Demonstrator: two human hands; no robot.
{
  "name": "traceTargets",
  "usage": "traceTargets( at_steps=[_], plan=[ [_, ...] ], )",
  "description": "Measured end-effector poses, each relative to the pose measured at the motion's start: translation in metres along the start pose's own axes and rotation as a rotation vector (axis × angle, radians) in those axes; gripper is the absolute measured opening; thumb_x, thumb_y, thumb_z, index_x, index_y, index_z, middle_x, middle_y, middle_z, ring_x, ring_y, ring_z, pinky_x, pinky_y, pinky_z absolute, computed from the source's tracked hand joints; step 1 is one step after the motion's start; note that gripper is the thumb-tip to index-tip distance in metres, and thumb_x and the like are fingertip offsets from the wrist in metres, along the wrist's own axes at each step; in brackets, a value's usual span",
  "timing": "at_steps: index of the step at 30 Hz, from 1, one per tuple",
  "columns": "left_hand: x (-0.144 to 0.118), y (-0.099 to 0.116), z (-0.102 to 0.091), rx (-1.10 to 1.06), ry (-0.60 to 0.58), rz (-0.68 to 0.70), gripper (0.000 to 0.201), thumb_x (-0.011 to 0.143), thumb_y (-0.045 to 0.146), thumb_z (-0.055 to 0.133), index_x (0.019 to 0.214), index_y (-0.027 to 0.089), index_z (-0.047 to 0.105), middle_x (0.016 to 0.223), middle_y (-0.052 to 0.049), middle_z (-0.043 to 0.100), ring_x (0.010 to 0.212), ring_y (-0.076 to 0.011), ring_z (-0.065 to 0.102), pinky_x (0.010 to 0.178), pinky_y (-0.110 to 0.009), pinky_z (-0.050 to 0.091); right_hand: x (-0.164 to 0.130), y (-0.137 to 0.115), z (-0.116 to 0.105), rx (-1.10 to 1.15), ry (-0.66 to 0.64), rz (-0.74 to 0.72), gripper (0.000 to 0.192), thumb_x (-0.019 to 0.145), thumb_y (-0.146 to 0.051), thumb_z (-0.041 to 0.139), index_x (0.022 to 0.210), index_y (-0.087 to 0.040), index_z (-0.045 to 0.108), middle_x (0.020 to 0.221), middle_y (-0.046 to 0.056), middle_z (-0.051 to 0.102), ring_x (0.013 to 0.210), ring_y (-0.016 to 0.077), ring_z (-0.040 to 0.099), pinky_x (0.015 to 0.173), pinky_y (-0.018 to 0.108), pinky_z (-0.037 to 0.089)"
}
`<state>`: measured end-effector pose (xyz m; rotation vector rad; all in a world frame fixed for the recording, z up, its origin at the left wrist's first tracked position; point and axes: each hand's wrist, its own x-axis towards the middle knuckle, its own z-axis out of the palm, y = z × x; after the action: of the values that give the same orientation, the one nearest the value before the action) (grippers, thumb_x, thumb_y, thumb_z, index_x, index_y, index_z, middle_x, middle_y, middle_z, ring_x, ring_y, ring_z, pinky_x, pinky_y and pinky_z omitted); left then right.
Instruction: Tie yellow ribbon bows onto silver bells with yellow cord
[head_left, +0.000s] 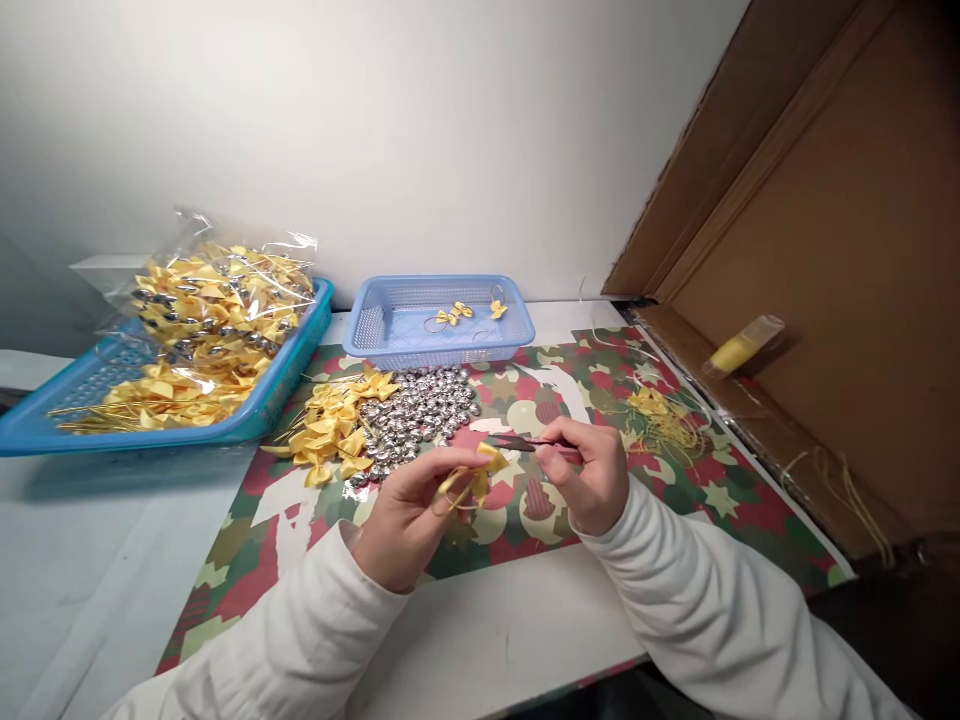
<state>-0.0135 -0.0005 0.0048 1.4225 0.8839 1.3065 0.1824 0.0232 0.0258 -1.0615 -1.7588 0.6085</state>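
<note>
Both arms, in white sleeves, reach toward twelve o'clock. The left hand [405,515] curls palm inward, fingers [450,470] pinched together. At its three o'clock, the right hand [592,475] is fisted, fingers closed.

Bells [420,410] lie on the mat [660,500] between loose bows [330,425] at left and thread scraps [664,420] at right, basket [375,325] behind.

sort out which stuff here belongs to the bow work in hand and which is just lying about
In use:
left hand pinching a yellow ribbon bow
right hand holding small dark snips
loose yellow bow pile
silver bell heap

Lying about:
pale blue plastic basket
teal tray
brown cardboard sheet
yellow tube
</note>
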Motion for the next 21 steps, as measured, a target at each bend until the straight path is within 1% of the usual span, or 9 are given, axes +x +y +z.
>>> traceTargets(
  at_steps=[3, 6, 9, 11, 14, 17, 21],
  plan=[
    [0.0005, 0.0008, -0.0015, 0.012, -0.063, 0.003, 0.019, 0.081, 0.027, 0.064, 0.095, 0.02, 0.074, 0.078, -0.008, 0.071, 0.054, -0.0126, 0.059, 0.046, -0.022, 0.047, -0.0009, -0.0003, 0.0015, 0.013, 0.003, 0.007, 0.023, 0.078, -0.03, 0.052, 0.06, -0.017, 0.051, 0.045, -0.006, 0.035, 0.042, 0.0065, 0.03, 0.042, 0.021, 0.026],
    [0.0025, 0.0024, -0.0024, 0.031, -0.109, 0.071, 0.015, 0.08, 0.021, 0.063, 0.087, 0.021, 0.077, 0.069, -0.007, 0.07, 0.058, -0.0149, 0.061, 0.051, -0.024, 0.049, 0.0, 0.0007, 0.0022, 0.036, 0.006, 0.047, 0.024, 0.079, -0.031, 0.052, 0.06, -0.017, 0.05, 0.045, -0.007, 0.034, 0.041, 0.006, 0.028, 0.041, 0.02, 0.025],
    [0.0044, 0.004, -0.0019, 0.031, -0.15, 0.106, 0.021, 0.081, 0.014, 0.058, 0.079, 0.022, 0.077, 0.062, -0.005, 0.067, 0.057, -0.0142, 0.059, 0.052, -0.025, 0.048, 0.0003, 0.0015, 0.0017, 0.036, -0.004, 0.064, 0.025, 0.08, -0.032, 0.051, 0.06, -0.017, 0.05, 0.045, -0.007, 0.033, 0.041, 0.006, 0.027, 0.04, 0.02, 0.024],
    [0.0048, 0.0054, -0.001, 0.037, -0.132, 0.072, 0.024, 0.079, 0.011, 0.056, 0.077, 0.021, 0.077, 0.057, -0.004, 0.064, 0.053, -0.0132, 0.057, 0.048, -0.024, 0.045, -0.0007, 0.0012, 0.0009, 0.029, -0.011, 0.049, 0.025, 0.079, -0.033, 0.051, 0.06, -0.017, 0.051, 0.044, -0.007, 0.033, 0.041, 0.0064, 0.028, 0.04, 0.02, 0.025],
    [0.0047, 0.0077, 0.0005, 0.069, -0.064, 0.008, 0.026, 0.077, 0.009, 0.053, 0.073, 0.02, 0.076, 0.057, -0.003, 0.063, 0.049, -0.012, 0.054, 0.045, -0.023, 0.043, -0.0028, -0.0003, 0.0002, -0.02, -0.001, -0.011, 0.022, 0.077, -0.033, 0.052, 0.061, -0.018, 0.052, 0.046, -0.006, 0.038, 0.042, 0.0075, 0.033, 0.041, 0.021, 0.029],
    [0.0046, 0.0082, 0.0012, 0.122, -0.002, 0.016, 0.025, 0.075, 0.008, 0.053, 0.071, 0.02, 0.075, 0.062, -0.003, 0.065, 0.053, -0.0128, 0.056, 0.048, -0.023, 0.044, -0.0042, -0.0016, 0.0019, -0.104, 0.017, -0.088, 0.02, 0.075, -0.032, 0.053, 0.06, -0.018, 0.052, 0.047, -0.004, 0.045, 0.043, 0.0087, 0.039, 0.043, 0.021, 0.033],
    [0.0043, 0.0061, 0.0009, 0.165, 0.048, 0.033, 0.023, 0.076, 0.01, 0.054, 0.071, 0.018, 0.074, 0.067, -0.004, 0.068, 0.058, -0.0136, 0.059, 0.051, -0.023, 0.046, -0.0052, -0.0017, 0.0068, -0.197, 0.016, -0.143, 0.02, 0.075, -0.032, 0.055, 0.06, -0.019, 0.051, 0.046, -0.003, 0.048, 0.042, 0.0107, 0.043, 0.045, 0.024, 0.035]
  ],
)
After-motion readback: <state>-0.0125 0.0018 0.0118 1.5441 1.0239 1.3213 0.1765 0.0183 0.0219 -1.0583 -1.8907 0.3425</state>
